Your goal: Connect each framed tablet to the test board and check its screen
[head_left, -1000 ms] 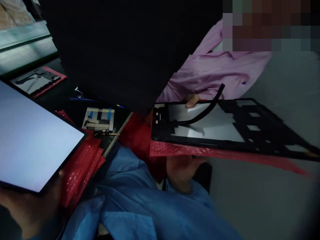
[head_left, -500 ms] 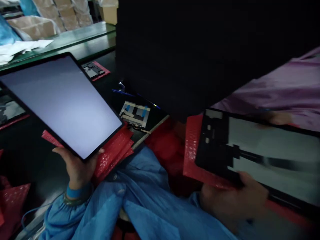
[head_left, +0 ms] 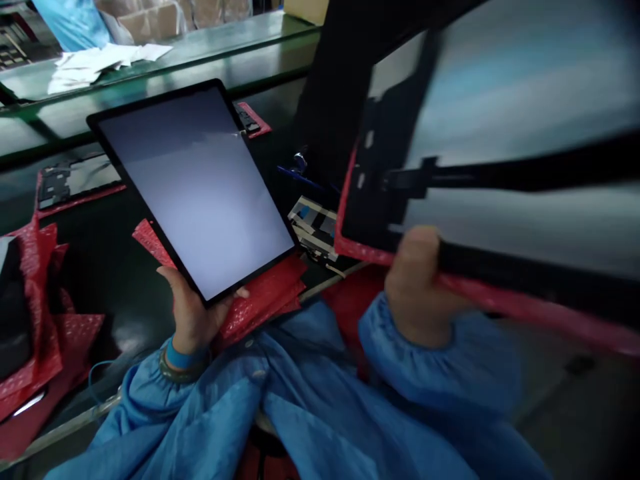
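Observation:
My left hand (head_left: pixel 193 320) holds the bottom corner of a tilted screen panel (head_left: pixel 200 200), its face lit white inside a black frame. Red bubble wrap (head_left: pixel 265 293) lies beside and beneath that corner. At the right, my right hand (head_left: pixel 423 287) grips the lower edge of a large panel (head_left: pixel 525 213) with its thumb on top. This one shows its back, with a dark strip and black tape across a silvery surface. Red bubble wrap (head_left: pixel 540 313) lines its underside. Motion blurs the panel's right part.
A taped device (head_left: pixel 315 227) lies between the panels. Another panel (head_left: pixel 80 177) and piled red wrap (head_left: pixel 40 320) are at the left. White papers (head_left: pixel 95 63) rest on the green ledge behind. A large dark shape (head_left: pixel 345 60) blocks the upper middle.
The right panel has been raised towards the camera and inwards, with my right hand under it. The view has turned, so the lit screen appears further right. The other person's sleeve is no longer visible.

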`<action>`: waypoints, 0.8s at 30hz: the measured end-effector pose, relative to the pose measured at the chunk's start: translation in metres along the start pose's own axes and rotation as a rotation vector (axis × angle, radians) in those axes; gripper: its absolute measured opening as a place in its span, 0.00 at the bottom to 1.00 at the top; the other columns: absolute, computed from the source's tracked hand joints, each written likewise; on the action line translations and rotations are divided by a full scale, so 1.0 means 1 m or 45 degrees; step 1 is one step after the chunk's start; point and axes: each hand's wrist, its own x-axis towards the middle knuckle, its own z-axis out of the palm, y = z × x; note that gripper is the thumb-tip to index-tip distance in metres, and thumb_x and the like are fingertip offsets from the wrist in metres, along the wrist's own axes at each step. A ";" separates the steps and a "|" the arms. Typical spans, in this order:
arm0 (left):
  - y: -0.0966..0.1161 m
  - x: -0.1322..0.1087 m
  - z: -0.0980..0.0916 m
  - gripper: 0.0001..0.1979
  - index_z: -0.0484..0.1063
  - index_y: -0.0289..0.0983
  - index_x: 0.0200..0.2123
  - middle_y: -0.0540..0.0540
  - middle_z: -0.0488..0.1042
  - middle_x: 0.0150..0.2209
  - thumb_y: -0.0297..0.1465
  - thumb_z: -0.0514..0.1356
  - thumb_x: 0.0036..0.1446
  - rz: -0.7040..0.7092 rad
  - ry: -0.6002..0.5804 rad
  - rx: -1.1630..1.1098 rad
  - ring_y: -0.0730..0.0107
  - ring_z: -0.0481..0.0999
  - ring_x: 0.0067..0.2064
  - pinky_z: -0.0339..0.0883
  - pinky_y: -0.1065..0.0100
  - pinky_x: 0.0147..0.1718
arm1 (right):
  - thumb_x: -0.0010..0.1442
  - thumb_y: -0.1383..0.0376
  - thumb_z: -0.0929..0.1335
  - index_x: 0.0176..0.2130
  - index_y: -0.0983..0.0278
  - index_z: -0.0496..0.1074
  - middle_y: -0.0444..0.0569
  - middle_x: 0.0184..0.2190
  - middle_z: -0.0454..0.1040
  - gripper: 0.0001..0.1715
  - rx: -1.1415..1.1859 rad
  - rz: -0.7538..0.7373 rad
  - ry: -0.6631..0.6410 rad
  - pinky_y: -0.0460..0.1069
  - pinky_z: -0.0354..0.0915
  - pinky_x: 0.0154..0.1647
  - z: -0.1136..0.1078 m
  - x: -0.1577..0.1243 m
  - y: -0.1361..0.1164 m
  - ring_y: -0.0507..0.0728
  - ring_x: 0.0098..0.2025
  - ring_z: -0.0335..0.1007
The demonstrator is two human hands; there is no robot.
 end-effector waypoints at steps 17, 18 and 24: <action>-0.004 -0.002 -0.009 0.47 0.65 0.31 0.62 0.44 0.76 0.23 0.58 0.29 0.62 -0.184 -0.191 -0.210 0.57 0.76 0.19 0.78 0.48 0.36 | 0.51 0.63 0.72 0.28 0.58 0.60 0.39 0.23 0.65 0.15 0.836 0.762 -0.887 0.55 0.74 0.42 0.167 0.073 0.029 0.54 0.30 0.70; -0.003 -0.003 -0.009 0.46 0.65 0.31 0.62 0.44 0.76 0.23 0.57 0.28 0.63 -0.195 -0.184 -0.227 0.59 0.75 0.18 0.78 0.50 0.35 | 0.51 0.60 0.72 0.28 0.58 0.60 0.39 0.24 0.66 0.16 0.847 0.767 -0.921 0.57 0.74 0.42 0.168 0.071 0.029 0.55 0.31 0.71; -0.002 -0.003 -0.010 0.45 0.68 0.33 0.58 0.43 0.77 0.24 0.58 0.29 0.63 -0.204 -0.196 -0.290 0.57 0.79 0.22 0.78 0.55 0.31 | 0.55 0.49 0.71 0.37 0.60 0.70 0.48 0.35 0.76 0.19 0.494 0.480 -0.971 0.60 0.74 0.47 0.141 0.073 0.032 0.62 0.43 0.77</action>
